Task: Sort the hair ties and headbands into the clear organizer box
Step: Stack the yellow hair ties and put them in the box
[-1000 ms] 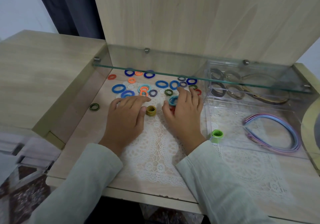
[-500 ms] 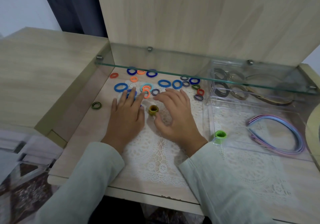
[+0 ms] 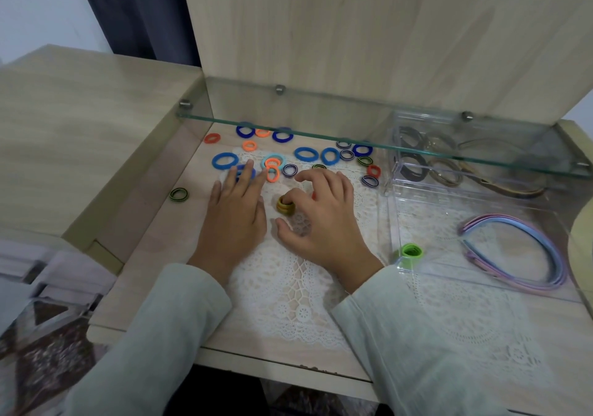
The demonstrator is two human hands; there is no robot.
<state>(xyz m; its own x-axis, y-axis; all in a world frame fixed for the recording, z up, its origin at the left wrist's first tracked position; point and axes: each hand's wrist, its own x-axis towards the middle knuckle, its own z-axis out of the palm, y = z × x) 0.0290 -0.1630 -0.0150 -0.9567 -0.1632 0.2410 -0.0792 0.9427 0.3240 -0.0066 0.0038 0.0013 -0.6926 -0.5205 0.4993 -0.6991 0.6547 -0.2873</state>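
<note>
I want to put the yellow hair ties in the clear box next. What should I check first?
1. Yellow hair ties stacked together: ok.
2. Right hand gripping them firmly: cannot tell; one finger curls on top, thumb apart.
3. Left hand out of the way: ok, lying flat beside the stack.
4. Free spot in the clear box: ok, bare floor between green hair ties and headbands.
5. Back compartments easy to reach: not ok, glass shelf hangs over them.

I see one feed only: head-worn wide-angle camera, facing forward and down, close over pale wood-grain desk (image 3: 150, 255). Mid-frame: left hand (image 3: 237, 213) and right hand (image 3: 324, 219); clear plastic organizer box (image 3: 430, 223) at 3 o'clock; clear glass shelf (image 3: 321, 120) toward 12 o'clock.
</note>
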